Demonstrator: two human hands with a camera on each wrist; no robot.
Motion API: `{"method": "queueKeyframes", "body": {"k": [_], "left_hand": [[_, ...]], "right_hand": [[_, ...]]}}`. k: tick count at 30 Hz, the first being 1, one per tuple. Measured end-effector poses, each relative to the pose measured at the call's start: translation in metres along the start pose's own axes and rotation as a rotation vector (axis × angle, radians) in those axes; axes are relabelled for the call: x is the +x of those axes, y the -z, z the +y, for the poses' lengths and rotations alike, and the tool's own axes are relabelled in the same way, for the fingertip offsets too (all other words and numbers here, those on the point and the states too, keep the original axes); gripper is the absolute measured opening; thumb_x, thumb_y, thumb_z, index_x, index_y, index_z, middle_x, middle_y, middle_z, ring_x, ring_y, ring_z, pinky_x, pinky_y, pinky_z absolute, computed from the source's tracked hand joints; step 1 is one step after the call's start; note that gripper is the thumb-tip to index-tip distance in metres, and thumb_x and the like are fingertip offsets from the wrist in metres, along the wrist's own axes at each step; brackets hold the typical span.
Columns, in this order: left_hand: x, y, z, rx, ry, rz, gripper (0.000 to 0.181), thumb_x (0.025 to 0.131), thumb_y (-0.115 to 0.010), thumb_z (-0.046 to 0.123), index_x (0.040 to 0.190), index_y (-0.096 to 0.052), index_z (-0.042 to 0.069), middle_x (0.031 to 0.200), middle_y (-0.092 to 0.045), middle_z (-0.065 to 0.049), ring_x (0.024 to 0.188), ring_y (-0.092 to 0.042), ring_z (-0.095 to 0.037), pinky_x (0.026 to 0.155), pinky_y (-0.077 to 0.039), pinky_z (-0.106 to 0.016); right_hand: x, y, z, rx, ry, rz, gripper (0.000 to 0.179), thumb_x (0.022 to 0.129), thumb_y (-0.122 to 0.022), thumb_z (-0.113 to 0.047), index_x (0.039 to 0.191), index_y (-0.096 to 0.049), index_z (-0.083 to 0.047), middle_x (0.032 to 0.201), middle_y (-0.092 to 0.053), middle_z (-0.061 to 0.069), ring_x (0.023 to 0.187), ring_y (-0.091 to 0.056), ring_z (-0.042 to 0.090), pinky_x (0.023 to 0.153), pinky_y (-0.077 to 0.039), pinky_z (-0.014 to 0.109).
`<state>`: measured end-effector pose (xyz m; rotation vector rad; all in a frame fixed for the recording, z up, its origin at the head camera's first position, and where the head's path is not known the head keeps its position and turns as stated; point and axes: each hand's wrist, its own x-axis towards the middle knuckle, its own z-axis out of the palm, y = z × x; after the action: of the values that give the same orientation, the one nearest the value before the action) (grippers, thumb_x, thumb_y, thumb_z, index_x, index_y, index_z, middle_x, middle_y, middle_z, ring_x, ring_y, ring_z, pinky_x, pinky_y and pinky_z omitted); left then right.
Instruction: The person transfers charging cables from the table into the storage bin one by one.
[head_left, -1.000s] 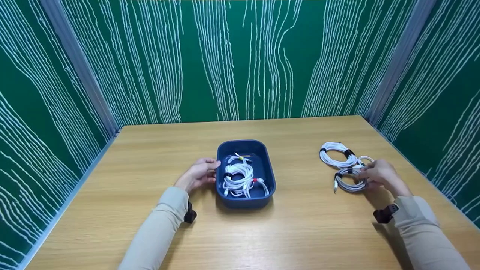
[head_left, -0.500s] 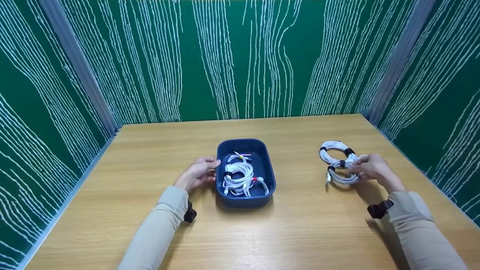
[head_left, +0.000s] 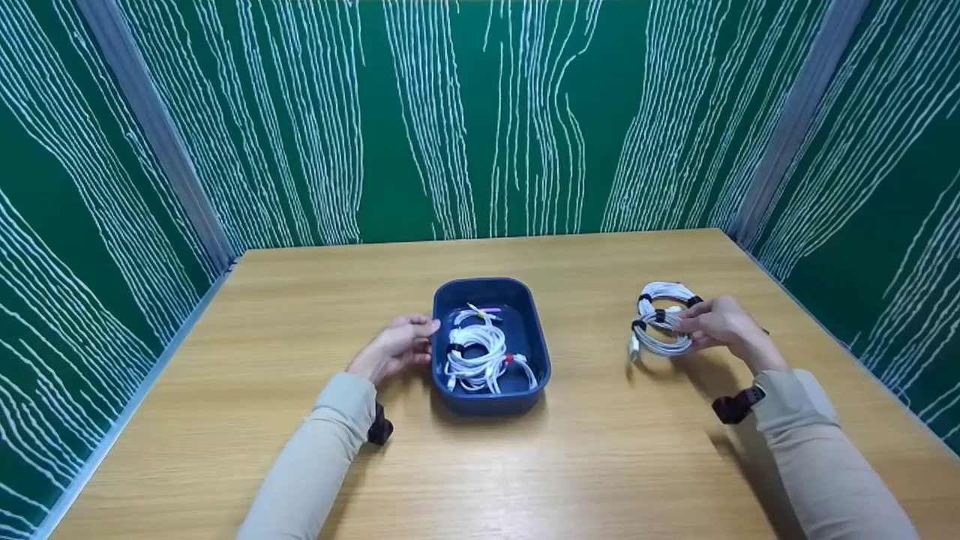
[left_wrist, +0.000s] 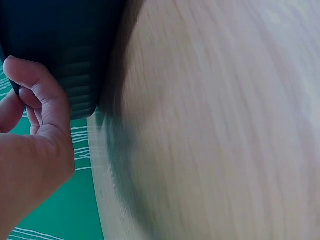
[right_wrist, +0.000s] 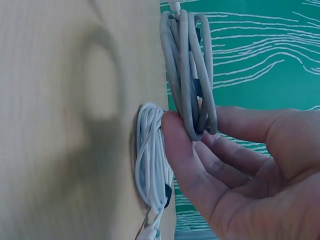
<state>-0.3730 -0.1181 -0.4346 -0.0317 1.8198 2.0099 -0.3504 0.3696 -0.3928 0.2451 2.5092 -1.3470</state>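
In the head view my right hand (head_left: 724, 326) pinches a coiled grey cable (head_left: 658, 341) with black ties and a white plug hanging at its left end. The right wrist view shows this coil (right_wrist: 187, 70) between thumb and finger, raised off the table with its shadow apart from it. Just behind lies a coiled white cable (head_left: 664, 291), partly covered by the held coil; in the right wrist view this white coil (right_wrist: 150, 155) rests on the table. My left hand (head_left: 396, 349) pinches the left rim of a dark blue bin (head_left: 491, 405), fingers outside along its wall.
Inside the bin sit white coiled cables (head_left: 480, 349) with black, red and yellow ties. The wooden table (head_left: 585, 457) ends at green partition walls (head_left: 480, 127) with white wavy lines on the back and both sides.
My right hand has lifted the grey cable coil and moved it leftward and slightly back, so it overlaps the white coil. My left hand and the bin stay put.
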Motion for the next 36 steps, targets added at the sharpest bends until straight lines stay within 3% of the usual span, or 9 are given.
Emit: {"method": "queueKeyframes", "body": {"k": [14,21,36], "left_hand": [[0.000,0.000,0.001,-0.011,0.002,0.002,0.007,0.099,-0.052,0.011,0.095,-0.047,0.010,0.076,-0.052,0.002,0.063,-0.052,-0.011,0.054,-0.046,-0.021],[0.000,0.001,0.000,-0.016,0.008,0.011,0.006,0.098,-0.052,0.010,0.094,-0.048,0.010,0.075,-0.052,0.002,0.062,-0.051,-0.011,0.053,-0.045,-0.021],[0.001,0.000,0.002,-0.020,0.011,-0.004,0.009,0.099,-0.051,0.010,0.090,-0.049,0.011,0.074,-0.052,0.003,0.062,-0.051,-0.011,0.054,-0.046,-0.022]], "right_hand": [[0.010,-0.015,-0.032,0.006,0.057,-0.032,0.044,0.091,-0.067,-0.015,0.125,-0.052,0.009,0.074,-0.063,-0.006,0.056,-0.055,0.002,0.057,-0.052,0.018],[0.016,-0.025,-0.046,0.072,0.114,-0.052,0.037,0.090,-0.066,-0.009,0.118,-0.053,0.011,0.073,-0.067,-0.004,0.056,-0.058,0.002,0.057,-0.054,0.019],[0.025,-0.051,-0.077,0.152,0.138,-0.108,0.046,0.090,-0.066,-0.006,0.127,-0.050,0.014,0.075,-0.070,0.000,0.056,-0.060,0.003,0.062,-0.058,0.021]]}}
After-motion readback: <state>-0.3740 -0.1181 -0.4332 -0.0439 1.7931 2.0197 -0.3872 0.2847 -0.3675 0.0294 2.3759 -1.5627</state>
